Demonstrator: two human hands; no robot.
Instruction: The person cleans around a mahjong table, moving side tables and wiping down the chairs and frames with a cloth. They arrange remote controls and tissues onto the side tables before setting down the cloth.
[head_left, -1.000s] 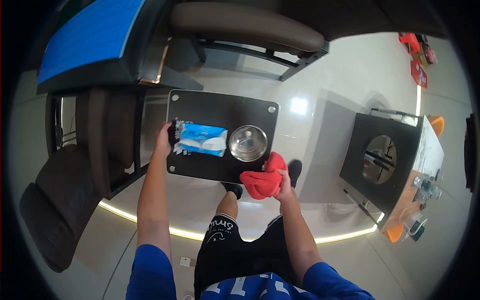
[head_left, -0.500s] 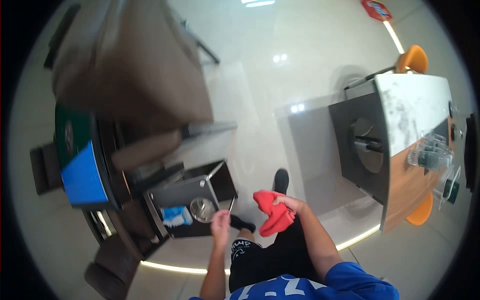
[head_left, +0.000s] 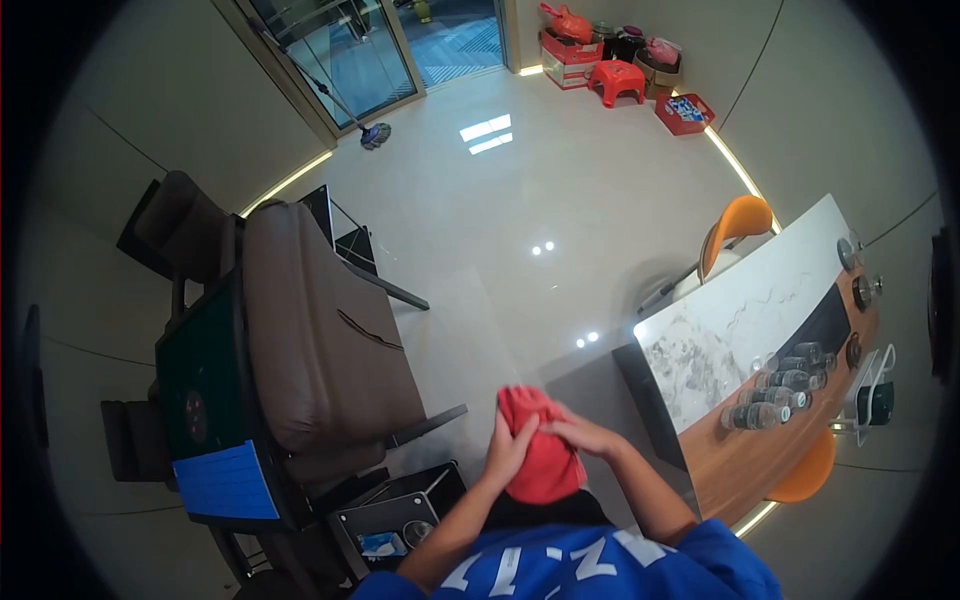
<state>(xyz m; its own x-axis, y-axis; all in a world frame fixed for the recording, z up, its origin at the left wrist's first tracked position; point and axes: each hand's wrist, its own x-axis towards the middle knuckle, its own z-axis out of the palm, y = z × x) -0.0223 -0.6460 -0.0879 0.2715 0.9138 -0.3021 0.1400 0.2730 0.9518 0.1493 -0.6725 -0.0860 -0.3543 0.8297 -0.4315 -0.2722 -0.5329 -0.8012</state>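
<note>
A red cloth [head_left: 545, 475] hangs bunched in front of my body, held in both hands. My left hand [head_left: 510, 452] is closed on its left side, the thumb lying on the fabric. My right hand [head_left: 588, 434] grips the upper right part, close to the other hand. The lower end of the cloth hangs loose over my dark shorts. Some of my fingers are hidden behind the folds.
On my left are a brown armchair [head_left: 330, 340], a green-topped table [head_left: 195, 400] and a dark side cart [head_left: 385, 515]. A marble-and-wood table [head_left: 740, 330] with several bottles [head_left: 765, 412] stands right. Ahead are a mop [head_left: 375, 135] and a red stool [head_left: 617, 80].
My left hand has come over from beside the cart and taken hold of the cloth alongside my right hand. The view has lifted, showing the doorway and far wall.
</note>
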